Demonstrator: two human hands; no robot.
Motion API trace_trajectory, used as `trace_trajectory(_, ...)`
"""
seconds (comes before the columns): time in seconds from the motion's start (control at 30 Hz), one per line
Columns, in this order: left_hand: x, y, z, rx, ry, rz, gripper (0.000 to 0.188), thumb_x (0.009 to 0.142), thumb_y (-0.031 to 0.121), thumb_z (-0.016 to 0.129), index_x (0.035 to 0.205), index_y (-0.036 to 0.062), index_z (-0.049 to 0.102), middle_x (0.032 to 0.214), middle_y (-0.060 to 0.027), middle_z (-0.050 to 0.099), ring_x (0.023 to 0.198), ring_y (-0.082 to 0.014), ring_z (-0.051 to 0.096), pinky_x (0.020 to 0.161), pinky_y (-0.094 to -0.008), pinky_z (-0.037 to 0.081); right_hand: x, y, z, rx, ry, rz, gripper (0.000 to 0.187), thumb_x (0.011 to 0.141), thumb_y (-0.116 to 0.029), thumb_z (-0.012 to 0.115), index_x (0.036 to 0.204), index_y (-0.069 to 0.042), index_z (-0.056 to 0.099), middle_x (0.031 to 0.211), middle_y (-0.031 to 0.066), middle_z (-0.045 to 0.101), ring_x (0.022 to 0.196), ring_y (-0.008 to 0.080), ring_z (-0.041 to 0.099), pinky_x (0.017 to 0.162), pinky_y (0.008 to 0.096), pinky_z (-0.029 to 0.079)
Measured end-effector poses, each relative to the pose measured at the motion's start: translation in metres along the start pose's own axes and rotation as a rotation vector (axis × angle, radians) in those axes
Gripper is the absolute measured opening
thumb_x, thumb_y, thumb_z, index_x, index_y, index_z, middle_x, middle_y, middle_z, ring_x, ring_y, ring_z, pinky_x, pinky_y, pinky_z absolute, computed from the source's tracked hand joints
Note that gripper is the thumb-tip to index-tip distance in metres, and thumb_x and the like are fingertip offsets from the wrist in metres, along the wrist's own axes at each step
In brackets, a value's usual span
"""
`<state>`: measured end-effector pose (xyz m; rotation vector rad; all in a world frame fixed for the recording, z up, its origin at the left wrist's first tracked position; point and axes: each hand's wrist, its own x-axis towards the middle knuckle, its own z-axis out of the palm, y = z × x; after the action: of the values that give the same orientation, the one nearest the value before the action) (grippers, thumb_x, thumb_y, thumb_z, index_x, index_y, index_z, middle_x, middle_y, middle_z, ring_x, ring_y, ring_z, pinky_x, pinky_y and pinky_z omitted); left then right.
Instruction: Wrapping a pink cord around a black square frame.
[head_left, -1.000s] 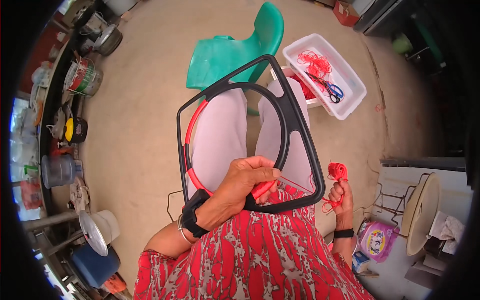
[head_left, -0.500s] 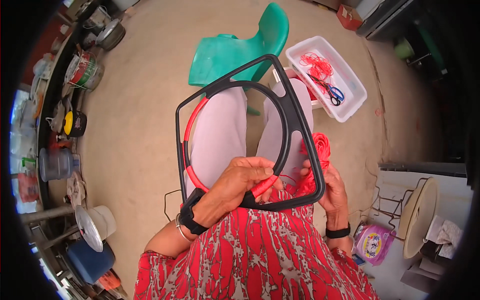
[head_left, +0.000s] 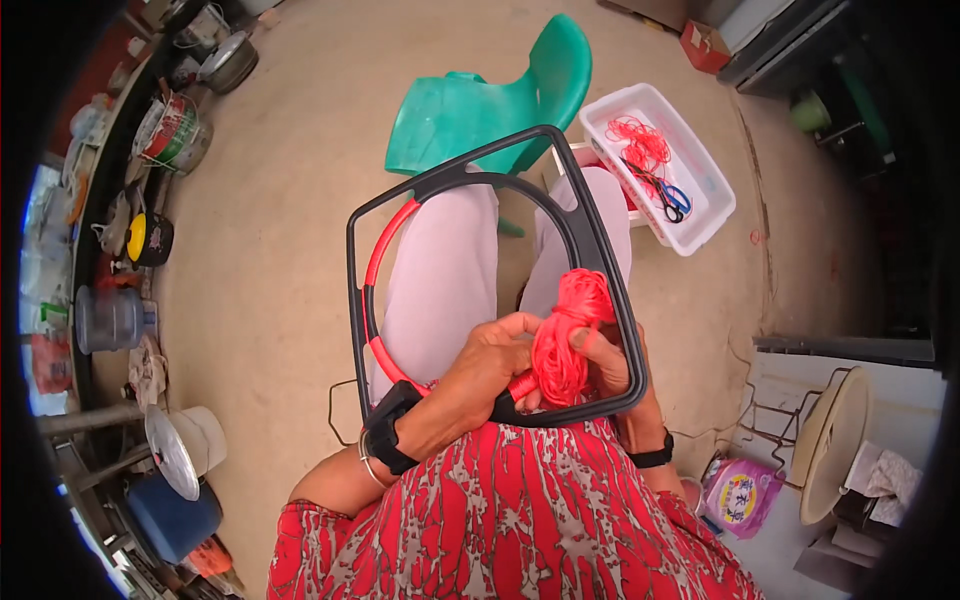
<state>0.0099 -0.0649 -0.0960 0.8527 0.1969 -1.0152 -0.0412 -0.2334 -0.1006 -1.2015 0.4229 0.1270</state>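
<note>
Across my lap rests a black plastic frame (head_left: 585,232), roughly square, with a round ring inside it. Red cord is wrapped tightly round parts of the ring, at its left and lower side. My left hand (head_left: 478,366) is closed on the ring's lower part, beside the wrapping. A looped bundle of red cord (head_left: 570,335) is in my right hand (head_left: 606,362), thumb on top. That hand comes up from under the frame's right bar, and the bundle lies over the ring's lower right, hiding it. The fingertips of both hands are partly hidden.
A green plastic chair (head_left: 470,122) stands ahead. To its right, a white tray (head_left: 712,170) holds loose red cord and scissors (head_left: 674,202). Pots and buckets line the left side. A round beige board (head_left: 835,445) and a purple bag (head_left: 742,497) are at the right.
My right hand has moved left and up with the cord bundle, from beyond the frame's right bar to over the ring. My left hand stays on the ring.
</note>
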Motion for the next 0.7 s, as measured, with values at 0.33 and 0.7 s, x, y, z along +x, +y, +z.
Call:
trace_trajectory(0.33,0.003,-0.004,-0.005,0.078,0.080,0.002,0.016,0.095,0.013,0.051,0.095,-0.0012,0.058,0.063,-0.0083,0.059,0.045,-0.0173,0.057,0.041,-0.0296,0.048,0.035,0.007,0.024,0.291,-0.182,0.165,0.046,0.091,-0.012,0.056,0.134,-0.006,0.039,0.118,0.0134,0.055,0.090,0.0217,0.065,0.060,0.0336,0.059)
trace_trajectory(0.7,-0.010,0.002,-0.012,0.027,-0.078,0.060,0.042,0.096,0.039,0.048,0.091,-0.0014,0.059,0.066,-0.0069,0.060,0.047,-0.0171,0.057,0.043,-0.0296,0.050,0.026,0.019,0.015,0.851,-0.442,0.079,0.065,0.081,-0.014,0.070,0.134,0.002,0.036,0.127,0.0183,0.049,0.120,0.0301,0.049,0.104,0.0467,0.041)
